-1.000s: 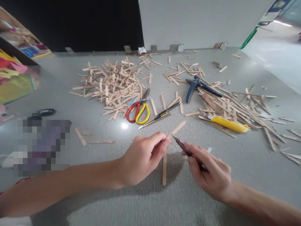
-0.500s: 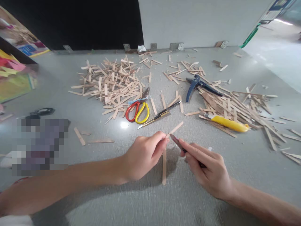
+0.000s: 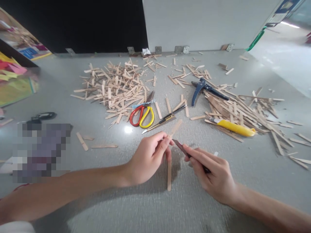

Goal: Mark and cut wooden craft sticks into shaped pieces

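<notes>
My left hand (image 3: 152, 153) pinches a short wooden craft stick (image 3: 177, 127), whose free end points up and away from me. My right hand (image 3: 213, 173) is wrapped round a dark, slim craft knife (image 3: 181, 148), its index finger laid along the top. The knife's tip is close to the left fingertips; whether it touches the wood I cannot tell. Below the left fingers another craft stick (image 3: 169, 174) lies on the grey table (image 3: 136, 210). Just beyond my hands are scissors (image 3: 147, 117) with red and yellow handles and a thin pen-like blade tool (image 3: 165, 119).
A heap of cut sticks (image 3: 116, 84) covers the back left. At right, more sticks (image 3: 233, 110) lie under blue-handled cutters (image 3: 201, 89) and a yellow utility knife (image 3: 235, 127). A blurred-out object (image 3: 46, 152) is at left. A black-and-white upright panel (image 3: 194, 22) stands behind.
The stick in my left hand has turned to show its broad face and points more steeply upward. My left fingers have shifted around it, and the knife has moved slightly left.
</notes>
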The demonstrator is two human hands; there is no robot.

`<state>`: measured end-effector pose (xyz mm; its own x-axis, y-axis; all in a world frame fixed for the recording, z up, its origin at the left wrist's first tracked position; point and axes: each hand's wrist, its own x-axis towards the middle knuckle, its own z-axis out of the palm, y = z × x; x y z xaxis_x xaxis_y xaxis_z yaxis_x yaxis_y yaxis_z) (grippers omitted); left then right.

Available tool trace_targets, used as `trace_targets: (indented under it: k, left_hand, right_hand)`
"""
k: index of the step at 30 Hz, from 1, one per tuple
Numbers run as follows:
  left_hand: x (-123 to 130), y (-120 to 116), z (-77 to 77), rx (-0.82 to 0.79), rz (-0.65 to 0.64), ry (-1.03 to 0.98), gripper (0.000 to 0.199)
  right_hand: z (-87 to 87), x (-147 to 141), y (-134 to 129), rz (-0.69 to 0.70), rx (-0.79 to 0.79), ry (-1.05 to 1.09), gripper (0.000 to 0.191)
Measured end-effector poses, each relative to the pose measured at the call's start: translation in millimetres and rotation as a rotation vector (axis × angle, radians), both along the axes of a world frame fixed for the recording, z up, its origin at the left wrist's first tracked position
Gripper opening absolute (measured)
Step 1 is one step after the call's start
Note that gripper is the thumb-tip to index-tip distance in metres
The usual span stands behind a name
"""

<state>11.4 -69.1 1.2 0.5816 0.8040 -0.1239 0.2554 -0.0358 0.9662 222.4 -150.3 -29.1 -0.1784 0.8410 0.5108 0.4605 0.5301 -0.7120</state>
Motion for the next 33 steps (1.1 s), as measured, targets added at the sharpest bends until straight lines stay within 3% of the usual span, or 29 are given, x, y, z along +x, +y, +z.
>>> trace_targets:
  k: [4,11,16,19,23,27,33]
  left_hand:
    - [-1.3,2.6,3.4,0.126,0.047,0.078,0.034]
    - [-2.1,5.1,6.1,0.135,0.038,0.066,0.045]
    - [-4.0,4.0,6.4,0.126,0.028,0.098,0.039]
    - [-4.2,2.9,6.4,0.114,0.024,0.115,0.032]
    - [-2.0,2.2,6.4,-0.007,-0.076,0.093,0.027]
    - [1.0,0.6,4.8,-0.193,-0.252,0.055,0.032]
    - [5.0,-5.1,-1.9,-0.287,-0.334,0.005,0.036]
  right_hand:
    - [0.1,-1.2,-0.3,-0.072,-0.002,-0.035,0.049]
    - [5.1,-3.4,1.3,-0.109,0.013,-0.069,0.045]
    - [6.3,-3.4,0.0,-0.137,0.027,-0.094,0.042]
    - [3.7,-2.8,-1.3,-0.221,0.033,-0.118,0.038]
    - [0.3,-2.2,-0.6,-0.296,0.050,-0.156,0.023]
    - [-0.8,-1.1,2.1,-0.228,0.111,-0.168,0.023]
    - [-2.0,-2.4,5.4,-0.175,0.074,-0.126,0.018]
